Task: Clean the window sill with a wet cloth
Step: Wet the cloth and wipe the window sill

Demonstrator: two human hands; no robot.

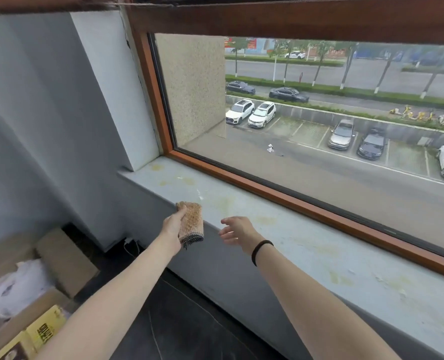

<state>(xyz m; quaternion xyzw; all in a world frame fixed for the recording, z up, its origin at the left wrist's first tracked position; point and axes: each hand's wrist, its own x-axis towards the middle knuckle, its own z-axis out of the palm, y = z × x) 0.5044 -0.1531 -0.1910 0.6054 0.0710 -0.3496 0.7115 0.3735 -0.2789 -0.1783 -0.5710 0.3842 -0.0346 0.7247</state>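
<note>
Cloth (191,222), gripped by left hand (172,225), hides its fingers.

We note a pale grey window sill (306,258); yellowish stains (226,203) and flaked paint (397,287) mark its top.

The cloth (191,224) hides most fingers of the left hand (172,226). The window sill (319,255) runs out past the right edge, and the cardboard boxes (59,255) at lower left are cut off. Print on the yellow packet (46,331) is blurred; the red signs (252,44) across the road are too small to read.
</note>
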